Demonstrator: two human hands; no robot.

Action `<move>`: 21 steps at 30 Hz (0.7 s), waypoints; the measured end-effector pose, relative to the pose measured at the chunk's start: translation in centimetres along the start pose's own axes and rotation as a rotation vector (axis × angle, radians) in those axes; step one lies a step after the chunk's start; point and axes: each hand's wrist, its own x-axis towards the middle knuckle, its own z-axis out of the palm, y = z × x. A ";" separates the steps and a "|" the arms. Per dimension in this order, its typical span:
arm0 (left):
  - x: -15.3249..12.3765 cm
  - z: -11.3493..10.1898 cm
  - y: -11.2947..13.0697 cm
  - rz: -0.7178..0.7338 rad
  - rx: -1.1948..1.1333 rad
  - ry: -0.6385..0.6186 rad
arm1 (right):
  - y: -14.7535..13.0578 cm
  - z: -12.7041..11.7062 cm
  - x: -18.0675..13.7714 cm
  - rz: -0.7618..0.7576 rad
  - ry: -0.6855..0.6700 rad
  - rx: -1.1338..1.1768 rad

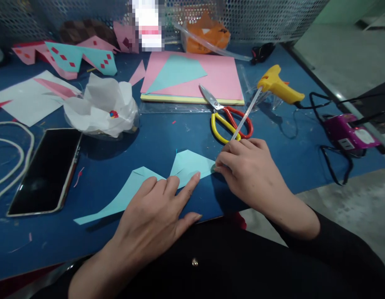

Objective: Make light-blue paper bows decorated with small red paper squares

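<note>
A light blue paper cutout (188, 164) with two peaks lies near the table's front edge, its narrow left end slightly raised. My left hand (155, 207) rests flat across its middle, index finger stretched out along the paper, thumb apart on the table side. At the cutout's right tip, my right hand (251, 172) pinches the paper between thumb and fingers; the fingertips are partly hidden. Just beyond that hand lie scissors (223, 114) with one red and one yellow handle. A clear glue stick (248, 112) sticks out of a yellow glue gun (281, 85) toward my right hand.
Pink sheets (223, 74) with a blue scrap lie at the back. On the left are a phone (45, 170), a white paper flower (101, 108), a white cable (27, 145) and decorated paper cutouts (64, 56). A purple power adapter (348, 131) with black cords sits right.
</note>
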 end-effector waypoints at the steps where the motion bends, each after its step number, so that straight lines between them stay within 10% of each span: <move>1: 0.0 0.0 0.0 0.000 -0.001 -0.002 | 0.1 0.0 0.0 0.001 -0.002 -0.015; 15: 0.0 0.0 0.0 0.007 -0.002 0.029 | -0.3 -1.6 -2.5 0.186 0.231 -0.247; 21: 0.2 0.3 0.1 -0.001 -0.006 0.086 | -3.8 2.2 -3.9 -0.277 0.148 0.099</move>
